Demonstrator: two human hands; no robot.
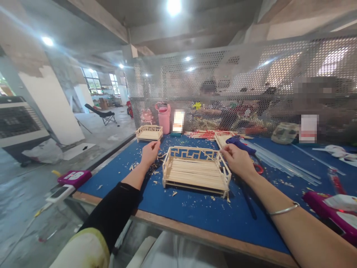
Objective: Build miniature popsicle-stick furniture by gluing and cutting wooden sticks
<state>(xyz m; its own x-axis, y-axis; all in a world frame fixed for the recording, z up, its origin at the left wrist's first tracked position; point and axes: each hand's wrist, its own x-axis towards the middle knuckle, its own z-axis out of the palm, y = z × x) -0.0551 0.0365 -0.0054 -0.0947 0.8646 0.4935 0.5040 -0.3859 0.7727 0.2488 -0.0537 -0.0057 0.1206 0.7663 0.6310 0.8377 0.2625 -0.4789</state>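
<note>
A small bed-like model (195, 172) made of pale wooden sticks, with a lattice back rail, stands on the blue mat (195, 214). My left hand (150, 152) hovers just off the model's left end with its fingers curled in; I see nothing in it. Over on the other side, my right hand (237, 159) pinches the top of the far right corner post. A black sleeve covers my left forearm, and a thin metal bangle (283, 210) sits on my right wrist.
A second stick model (149, 133) and a pink bottle (164, 118) stand at the back left. A blue glue gun (240, 143), clear glue sticks (281, 162) and red scissors (258, 168) lie right. Wood chips litter the mat. People sit behind a perforated screen (251, 74).
</note>
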